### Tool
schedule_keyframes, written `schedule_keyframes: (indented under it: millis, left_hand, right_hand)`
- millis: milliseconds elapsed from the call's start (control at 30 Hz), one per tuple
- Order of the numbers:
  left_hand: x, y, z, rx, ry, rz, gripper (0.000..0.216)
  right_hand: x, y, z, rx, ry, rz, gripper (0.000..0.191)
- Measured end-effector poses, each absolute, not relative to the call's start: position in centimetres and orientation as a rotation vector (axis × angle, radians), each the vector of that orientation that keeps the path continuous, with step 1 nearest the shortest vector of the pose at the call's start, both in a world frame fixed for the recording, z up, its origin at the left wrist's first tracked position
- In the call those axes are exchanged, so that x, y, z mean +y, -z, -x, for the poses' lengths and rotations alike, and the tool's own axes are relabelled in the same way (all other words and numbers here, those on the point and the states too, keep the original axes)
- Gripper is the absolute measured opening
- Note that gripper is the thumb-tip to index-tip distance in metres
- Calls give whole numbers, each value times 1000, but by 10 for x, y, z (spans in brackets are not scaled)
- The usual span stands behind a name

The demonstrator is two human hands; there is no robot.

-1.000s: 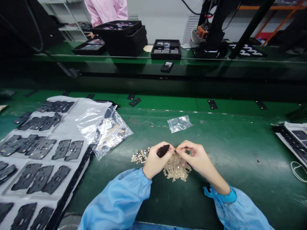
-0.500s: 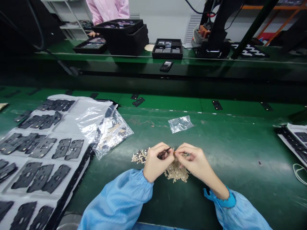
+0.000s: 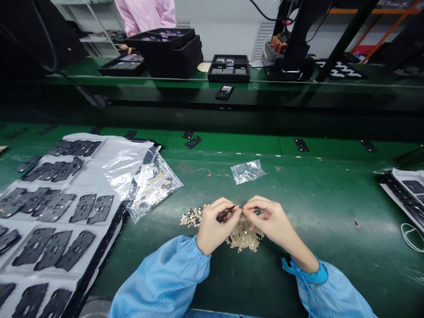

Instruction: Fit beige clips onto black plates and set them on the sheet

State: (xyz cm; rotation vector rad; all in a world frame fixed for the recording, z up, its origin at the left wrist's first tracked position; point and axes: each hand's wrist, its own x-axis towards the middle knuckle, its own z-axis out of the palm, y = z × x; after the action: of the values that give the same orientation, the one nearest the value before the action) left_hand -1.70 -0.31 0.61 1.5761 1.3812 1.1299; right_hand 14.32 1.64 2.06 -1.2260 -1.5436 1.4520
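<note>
My left hand is closed on a small black plastic part, mostly hidden behind the fingers. Close beside it, my right hand pinches a tiny orange-yellow piece, too small to name. A narrow gap lies between the two sets of fingertips. Under the hands spreads a heap of small tan parts with irregular outlines. A second, smaller pile of tan and dark parts shows to the left of my left hand, partly covered by it.
On the left, a white tray bears many flat black parts. A clear bag of tan parts overlaps its edge. A small clear bag lies ahead. Black parts dot the green strip. Across it, a person in pink stands behind black trays.
My fingertips have drawn slightly apart, the right hand shifting a little to the right. The left hand keeps its hold on the black part. The view has shifted slightly.
</note>
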Motion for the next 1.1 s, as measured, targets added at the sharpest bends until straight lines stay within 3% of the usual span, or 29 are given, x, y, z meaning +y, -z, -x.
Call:
schedule_keyframes:
  millis: [367, 500, 667, 800, 900, 1100]
  left_hand:
    - [4, 2, 26, 1555, -1094, -1568, 13]
    - [4, 4, 28, 1390, -981, -1786, 12]
    - [-1, 6, 29, 1183, -862, -1969, 31]
    - [-2, 6, 28, 1275, -846, -1971, 20]
    - [-3, 3, 26, 1328, -893, -1951, 11]
    - [-8, -3, 21, 1366, -1184, -1832, 17]
  right_hand:
    - [22, -21, -158, -1398, -1394, 1230, 12]
    - [27, -18, -164, -1360, -1353, 1255, 14]
    - [29, -14, -161, -1390, -1397, 1287, 17]
    - [30, -12, -160, -1391, -1390, 1300, 17]
    - [29, -10, -158, -1413, -1378, 1314, 17]
    - [22, -7, -150, -1436, -1412, 1342, 13]
